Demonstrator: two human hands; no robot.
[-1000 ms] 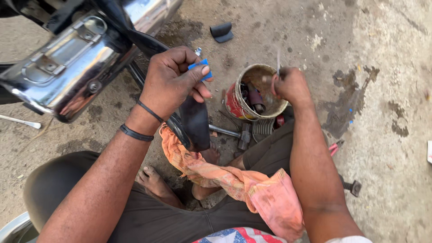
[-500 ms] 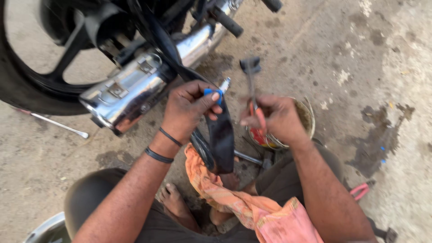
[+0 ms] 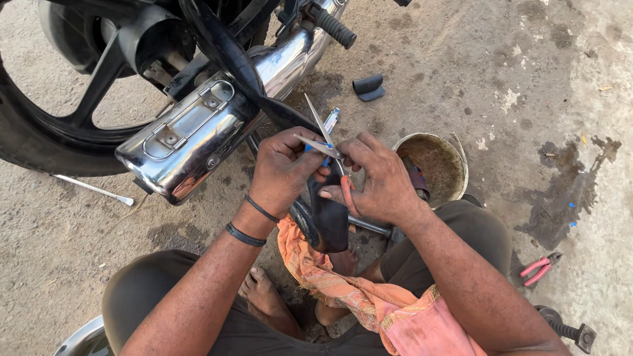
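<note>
Pinching a small blue-handled tube [image 3: 328,132] in the left hand [image 3: 285,170], fingers pressed together around it, just in front of the chrome exhaust [image 3: 211,125]. Gripping orange-handled scissors [image 3: 323,135] in the right hand [image 3: 377,179], blades crossing the tube tip; cannot tell how far the blades stand apart. Black inner tube [image 3: 330,214] draped below both hands, toward the knees from the exhaust. Best done, probably, with the tube held steady, cutting in short snips, fingertips kept clear of the blades.

Both hands [image 3: 330,175] grip scissors [image 3: 323,142], black tube [image 3: 330,211].
</note>
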